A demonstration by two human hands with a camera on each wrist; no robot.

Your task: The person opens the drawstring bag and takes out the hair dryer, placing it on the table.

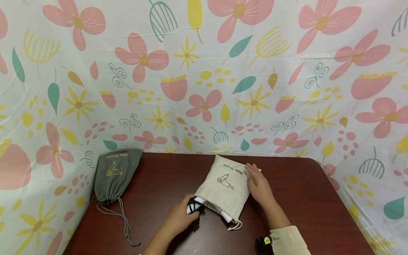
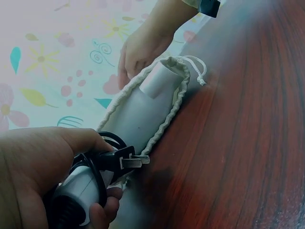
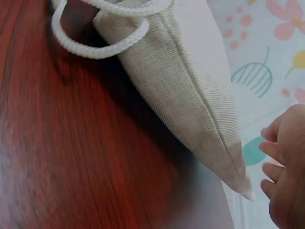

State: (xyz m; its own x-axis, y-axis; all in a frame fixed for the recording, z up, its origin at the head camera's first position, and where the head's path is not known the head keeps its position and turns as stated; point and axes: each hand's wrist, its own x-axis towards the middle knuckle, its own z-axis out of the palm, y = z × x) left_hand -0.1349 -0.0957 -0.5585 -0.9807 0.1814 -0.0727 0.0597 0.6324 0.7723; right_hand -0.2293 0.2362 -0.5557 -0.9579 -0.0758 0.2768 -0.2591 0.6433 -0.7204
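Observation:
A cream cloth bag (image 1: 226, 187) printed "Hair Dryer" lies on the table, its mouth toward me. Inside that mouth shows a white hair dryer (image 2: 143, 112), partly hidden by the cloth. My left hand (image 1: 179, 219) grips the dryer's white handle (image 2: 82, 191) together with the black cord (image 1: 195, 205) bundled around it. The two-pin plug (image 2: 126, 162) sticks out past the left thumb. At the bag's far right corner is my right hand (image 1: 260, 186), its fingers extended along the edge in the head view and loosely bent beside the cloth in the right wrist view.
A grey drawstring bag (image 1: 115, 177) with the same print lies at the table's left, its cords (image 1: 125, 223) trailing forward. White drawstring (image 3: 100, 47) loops from the cream bag's mouth. A flowered cloth (image 1: 204, 88) hangs behind the dark red table (image 1: 302, 198).

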